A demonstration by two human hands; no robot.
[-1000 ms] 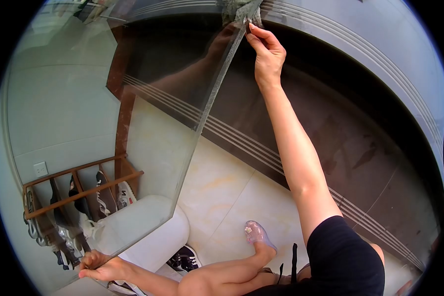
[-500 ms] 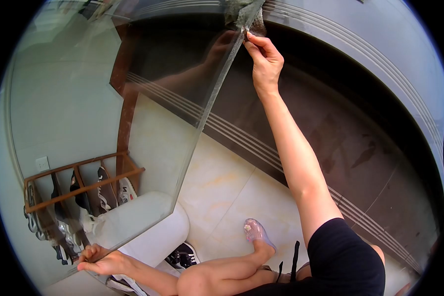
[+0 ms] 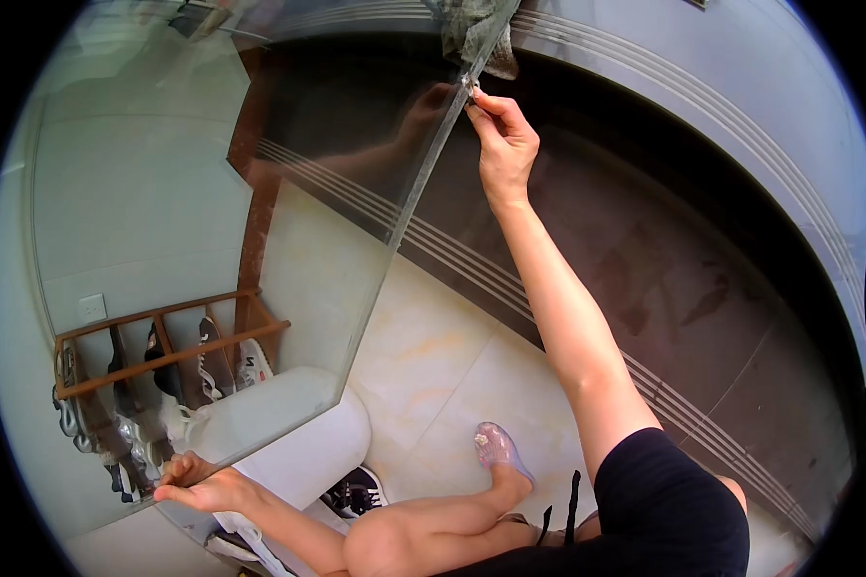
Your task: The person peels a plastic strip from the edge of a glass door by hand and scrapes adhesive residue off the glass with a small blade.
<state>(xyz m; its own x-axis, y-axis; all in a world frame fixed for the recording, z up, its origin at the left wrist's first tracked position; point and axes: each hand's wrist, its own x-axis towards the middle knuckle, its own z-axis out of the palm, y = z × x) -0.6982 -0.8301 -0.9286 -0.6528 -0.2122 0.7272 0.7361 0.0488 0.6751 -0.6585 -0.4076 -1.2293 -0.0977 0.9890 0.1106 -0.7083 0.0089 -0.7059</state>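
Note:
A large clear glass door [image 3: 356, 288] stands in front of me at a slant. Its lower edge lies between the thumb and fingers of my left hand [image 3: 202, 483]. Higher up, my right hand [image 3: 508, 144] is pinched closed at the door's long side edge. Something small and pale shows at those fingertips, too small to name. Just above hangs a grey, rumpled cloth [image 3: 476, 38] at the glass edge, partly seen through the pane. My right fingertips are a little below the cloth.
Through the glass shows a brown wooden shoe rack [image 3: 168, 341] with several shoes. Beneath the pane is a white rounded object [image 3: 332, 433], and a black shoe [image 3: 358, 489] is beside it. Dark steps with pale stripes [image 3: 664, 260] rise at the right. My foot wears a clear shoe [image 3: 496, 444].
My right hand has moved slightly down and left along the glass edge, away from the cloth. The left hand keeps its hold on the lower edge.

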